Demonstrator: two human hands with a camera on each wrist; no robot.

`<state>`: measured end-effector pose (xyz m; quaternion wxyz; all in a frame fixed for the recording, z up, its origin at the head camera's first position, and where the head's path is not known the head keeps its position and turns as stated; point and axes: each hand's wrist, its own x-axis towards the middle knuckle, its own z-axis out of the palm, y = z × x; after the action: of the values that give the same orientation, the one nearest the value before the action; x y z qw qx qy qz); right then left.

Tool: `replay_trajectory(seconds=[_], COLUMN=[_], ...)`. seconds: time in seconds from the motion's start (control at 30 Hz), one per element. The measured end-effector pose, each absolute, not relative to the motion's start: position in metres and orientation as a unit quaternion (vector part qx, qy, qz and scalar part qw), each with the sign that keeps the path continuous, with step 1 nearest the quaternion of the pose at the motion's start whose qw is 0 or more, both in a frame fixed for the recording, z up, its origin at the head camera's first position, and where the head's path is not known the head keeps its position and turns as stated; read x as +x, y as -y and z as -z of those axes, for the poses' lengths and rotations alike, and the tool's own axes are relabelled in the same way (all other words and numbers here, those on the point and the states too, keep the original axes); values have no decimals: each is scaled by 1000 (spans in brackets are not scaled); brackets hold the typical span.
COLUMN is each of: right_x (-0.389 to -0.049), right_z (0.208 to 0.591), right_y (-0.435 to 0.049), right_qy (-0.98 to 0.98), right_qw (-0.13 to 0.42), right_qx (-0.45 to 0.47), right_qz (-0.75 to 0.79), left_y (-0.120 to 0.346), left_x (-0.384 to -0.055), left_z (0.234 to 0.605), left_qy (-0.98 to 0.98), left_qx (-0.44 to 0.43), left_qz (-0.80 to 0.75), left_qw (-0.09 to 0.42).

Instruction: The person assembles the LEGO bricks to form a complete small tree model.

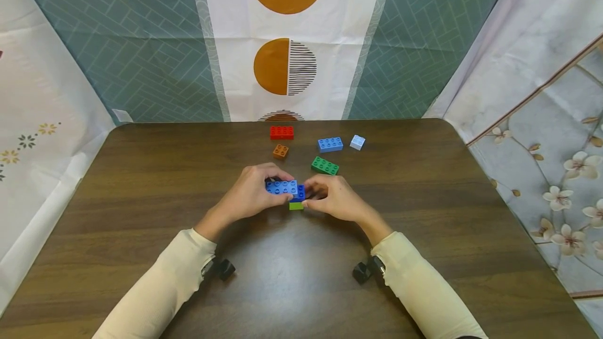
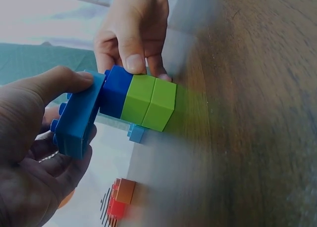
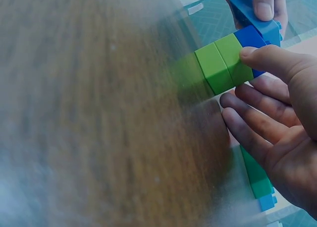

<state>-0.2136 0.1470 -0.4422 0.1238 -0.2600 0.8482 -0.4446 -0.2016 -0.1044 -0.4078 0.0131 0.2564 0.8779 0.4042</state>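
My left hand [image 1: 252,192] grips a long medium-blue toy building brick [image 1: 281,187] between thumb and fingers, studs upward. One end of this brick lies over a small stack, partly covering its dark blue brick [image 2: 115,93]. Below the dark blue one are two lime green bricks [image 2: 148,101], the lowest standing on the table. From the other side, my right hand [image 1: 336,198] pinches the stack, its thumb on the upper lime brick in the right wrist view. In the left wrist view the long brick leans slightly against the dark blue studs; whether it is fully seated I cannot tell.
Beyond the hands on the brown wooden table [image 1: 141,198] lie a red brick [image 1: 281,133], an orange brick [image 1: 280,151], a blue brick [image 1: 330,144], a small pale blue brick [image 1: 357,142] and a green brick [image 1: 325,166]. A patterned cloth hangs behind the table's far edge.
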Motion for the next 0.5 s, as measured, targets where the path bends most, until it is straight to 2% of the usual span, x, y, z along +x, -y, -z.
replay_trajectory(seconds=[0.5], right_x=[-213], right_z=[442], right_y=[-147], right_qy=[-846], right_qw=[119], right_qx=[-264], right_qz=[448], left_y=[101], left_x=[-204], left_z=[407], left_qy=[-879], left_qx=[251], left_qz=[-404], left_qw=[18])
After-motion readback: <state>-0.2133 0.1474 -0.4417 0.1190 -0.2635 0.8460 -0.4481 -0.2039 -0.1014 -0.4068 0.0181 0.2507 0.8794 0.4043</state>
